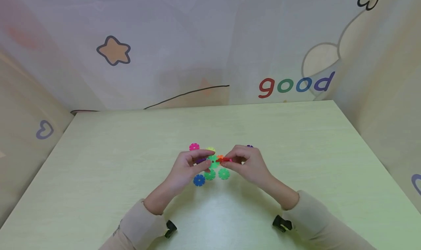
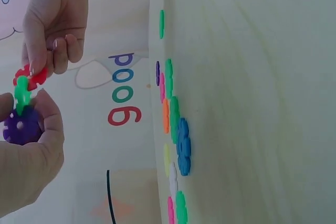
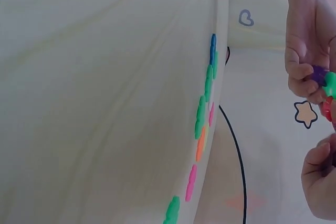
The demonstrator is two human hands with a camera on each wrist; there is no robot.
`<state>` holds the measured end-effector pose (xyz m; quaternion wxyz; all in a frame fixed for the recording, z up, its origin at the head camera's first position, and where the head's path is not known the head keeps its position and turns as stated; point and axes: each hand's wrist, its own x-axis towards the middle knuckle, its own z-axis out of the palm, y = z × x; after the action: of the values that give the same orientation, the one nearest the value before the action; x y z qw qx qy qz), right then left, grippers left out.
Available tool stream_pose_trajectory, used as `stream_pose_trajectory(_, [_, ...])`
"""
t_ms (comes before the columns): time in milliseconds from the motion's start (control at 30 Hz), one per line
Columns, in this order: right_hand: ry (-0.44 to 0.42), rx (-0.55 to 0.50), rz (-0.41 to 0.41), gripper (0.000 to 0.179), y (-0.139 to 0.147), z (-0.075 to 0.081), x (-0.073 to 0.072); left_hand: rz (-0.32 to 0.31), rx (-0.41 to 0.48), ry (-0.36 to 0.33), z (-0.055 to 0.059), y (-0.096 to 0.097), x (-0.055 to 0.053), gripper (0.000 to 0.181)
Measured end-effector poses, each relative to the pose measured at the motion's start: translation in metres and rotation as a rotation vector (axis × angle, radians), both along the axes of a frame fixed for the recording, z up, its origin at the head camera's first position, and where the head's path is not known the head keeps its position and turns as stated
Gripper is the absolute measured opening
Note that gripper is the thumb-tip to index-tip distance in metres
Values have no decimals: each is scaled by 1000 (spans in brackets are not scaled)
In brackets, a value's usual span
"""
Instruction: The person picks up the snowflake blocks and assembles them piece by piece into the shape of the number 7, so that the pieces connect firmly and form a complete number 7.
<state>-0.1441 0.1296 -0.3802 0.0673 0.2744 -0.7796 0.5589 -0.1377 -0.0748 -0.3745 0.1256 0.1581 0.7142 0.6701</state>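
My left hand (image 1: 184,167) grips a purple notched plastic disc (image 2: 22,127) between thumb and fingers. A green notched disc (image 2: 22,94) stands joined to the purple one's edge. My right hand (image 1: 251,164) pinches a red notched disc (image 2: 35,77) by thumb and fingertip, right at the green disc's far edge. Both hands are raised above the table, close together, with the joined discs between them. In the right wrist view the purple disc (image 3: 318,75) is partly covered by the left fingers, and the red disc (image 3: 328,108) is cut by the frame's edge.
Loose notched discs lie on the table (image 1: 131,144) under and around the hands: a blue one (image 1: 199,180), green ones (image 1: 224,174), a pink one (image 1: 194,146), a yellow one (image 1: 211,148) and an orange one (image 3: 201,144). Printed cloth (image 1: 184,41) hangs behind the table.
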Motion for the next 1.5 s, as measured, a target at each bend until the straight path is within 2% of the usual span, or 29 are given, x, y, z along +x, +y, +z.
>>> stream_pose_trajectory(200, [-57, 16, 19, 7, -8, 0, 2, 38, -29, 7, -3, 3, 2, 27])
stream_pose_trajectory(400, [-94, 34, 12, 8, -9, 1, 4, -8, 31, -38, -1, 0, 1, 29])
stream_pose_trajectory(567, [-77, 13, 25, 4, -6, 3, 5, -11, 44, -73, -1, -2, 0, 28])
stream_pose_trajectory(767, [12, 3, 16, 4, -8, 0, 4, -43, 42, -71, -1, -3, 0, 26])
stream_pose_trajectory(933, [18, 19, 28, 7, -5, 1, 3, -47, 10, -23, -4, -4, -1, 25])
stream_pose_trajectory(1100, [-61, 120, -33, 10, 10, 1, 0, -16, -118, 76, -5, -8, 1, 23])
stream_pose_trajectory(1200, [-108, 178, -49, 10, 20, -1, -2, 12, -171, 101, -5, -10, 2, 20])
stream_pose_trajectory(1300, [-137, 227, -45, 11, 28, -5, -3, 20, -181, 128, -5, -11, 2, 19])
stream_pose_trajectory(1500, [-185, 336, -49, 13, 47, -11, -9, 13, -139, 205, -4, -11, 5, 23])
